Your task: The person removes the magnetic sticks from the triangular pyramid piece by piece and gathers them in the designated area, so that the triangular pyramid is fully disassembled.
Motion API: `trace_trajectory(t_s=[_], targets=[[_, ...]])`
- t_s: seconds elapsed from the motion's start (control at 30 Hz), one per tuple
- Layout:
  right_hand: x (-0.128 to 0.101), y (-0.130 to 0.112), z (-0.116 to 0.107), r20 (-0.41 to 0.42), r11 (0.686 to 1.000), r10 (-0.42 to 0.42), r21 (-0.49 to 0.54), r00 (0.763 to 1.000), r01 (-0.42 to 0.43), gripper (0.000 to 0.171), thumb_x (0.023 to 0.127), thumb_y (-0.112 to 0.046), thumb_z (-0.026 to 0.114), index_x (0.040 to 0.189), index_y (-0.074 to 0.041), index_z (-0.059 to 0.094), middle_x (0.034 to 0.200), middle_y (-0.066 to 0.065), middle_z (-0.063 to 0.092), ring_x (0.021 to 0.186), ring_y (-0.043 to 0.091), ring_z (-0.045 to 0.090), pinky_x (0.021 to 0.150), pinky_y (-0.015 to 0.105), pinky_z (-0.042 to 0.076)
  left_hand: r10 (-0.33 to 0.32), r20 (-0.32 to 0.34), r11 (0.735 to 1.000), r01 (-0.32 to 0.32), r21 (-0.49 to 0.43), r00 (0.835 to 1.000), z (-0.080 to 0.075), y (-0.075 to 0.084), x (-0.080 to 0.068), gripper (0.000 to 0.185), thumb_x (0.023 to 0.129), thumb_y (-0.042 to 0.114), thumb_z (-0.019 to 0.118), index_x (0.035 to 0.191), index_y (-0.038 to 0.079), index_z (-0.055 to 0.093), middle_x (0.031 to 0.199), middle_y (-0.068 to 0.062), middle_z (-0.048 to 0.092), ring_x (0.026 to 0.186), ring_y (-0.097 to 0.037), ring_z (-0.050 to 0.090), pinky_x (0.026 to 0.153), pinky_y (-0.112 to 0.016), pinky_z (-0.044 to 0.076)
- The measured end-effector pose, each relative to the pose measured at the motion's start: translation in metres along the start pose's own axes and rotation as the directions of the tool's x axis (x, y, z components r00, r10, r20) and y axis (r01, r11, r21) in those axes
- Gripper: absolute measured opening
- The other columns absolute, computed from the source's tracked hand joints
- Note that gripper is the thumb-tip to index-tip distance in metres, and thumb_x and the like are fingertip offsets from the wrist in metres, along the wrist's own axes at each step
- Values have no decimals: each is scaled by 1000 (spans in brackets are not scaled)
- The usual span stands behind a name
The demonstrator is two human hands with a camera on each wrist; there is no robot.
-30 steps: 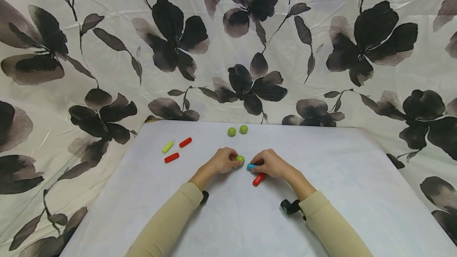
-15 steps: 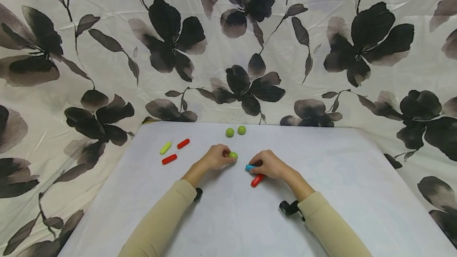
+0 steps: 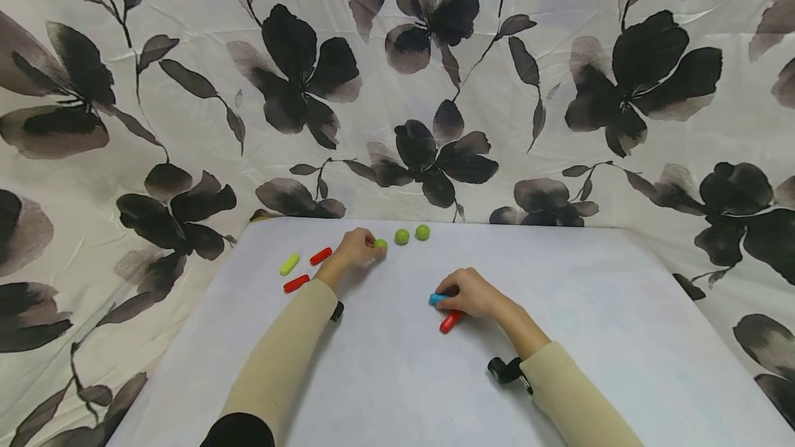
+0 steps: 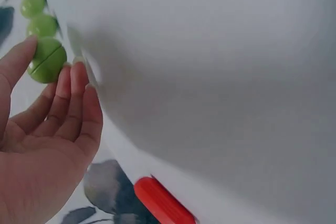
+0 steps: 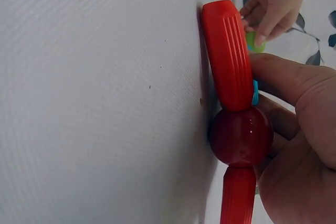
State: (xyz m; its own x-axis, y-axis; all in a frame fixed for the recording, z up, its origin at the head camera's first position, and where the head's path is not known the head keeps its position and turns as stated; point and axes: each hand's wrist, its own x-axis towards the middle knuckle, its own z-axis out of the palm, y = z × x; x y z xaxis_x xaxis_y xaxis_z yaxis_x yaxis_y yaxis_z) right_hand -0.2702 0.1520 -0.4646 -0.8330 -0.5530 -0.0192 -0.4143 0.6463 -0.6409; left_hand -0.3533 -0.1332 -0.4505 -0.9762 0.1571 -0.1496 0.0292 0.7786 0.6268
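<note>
Right hand, nearest: fingers curled on a joined piece — two red rods meeting at one red ball, with a blue rod at the fingertips. How the blue part attaches is hidden by the fingers. The piece lies on the white table.

Left hand, farther out: fingertips pinch one green ball at the table's far side; the wrist view shows a seam round it. Two more green balls sit just beside it, in a row; three green in all.

Left of that hand: two loose red rods, one yellow rod.

Behind: flowered cloth.
</note>
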Motion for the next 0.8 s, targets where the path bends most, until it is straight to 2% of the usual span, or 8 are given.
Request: trace_trajectory(t_s=[0.27, 0.6, 0.8], targets=[[-2, 2, 7, -4, 1000, -16, 14, 1000, 16, 16, 89, -14, 80, 104, -8, 80, 101, -1, 76, 96, 13, 63, 87, 34, 51, -28, -82, 999, 29, 15, 996, -1, -1, 14, 40, 97, 22, 68, 121, -9, 59, 110, -18, 61, 103, -31, 57, 97, -43, 47], [-2, 1, 6, -6, 1000, -8, 3, 1000, 8, 16, 90, -13, 80, 104, -7, 80, 101, 0, 75, 96, 14, 63, 88, 35, 51, -103, -138, 994, 97, -53, 985, 14, -1, 30, 42, 98, 25, 71, 125, -4, 58, 117, -19, 61, 106, -31, 57, 97, -44, 47], [-2, 1, 2, 1, 1000, -14, -7, 1000, 14, 16, 89, -13, 80, 104, -7, 79, 101, 0, 75, 94, 14, 62, 87, 34, 51, -62, -137, 997, 55, -50, 989, 14, -6, 33, 51, 96, 25, 73, 133, -4, 56, 118, -18, 62, 107, -30, 57, 97, -43, 47]])
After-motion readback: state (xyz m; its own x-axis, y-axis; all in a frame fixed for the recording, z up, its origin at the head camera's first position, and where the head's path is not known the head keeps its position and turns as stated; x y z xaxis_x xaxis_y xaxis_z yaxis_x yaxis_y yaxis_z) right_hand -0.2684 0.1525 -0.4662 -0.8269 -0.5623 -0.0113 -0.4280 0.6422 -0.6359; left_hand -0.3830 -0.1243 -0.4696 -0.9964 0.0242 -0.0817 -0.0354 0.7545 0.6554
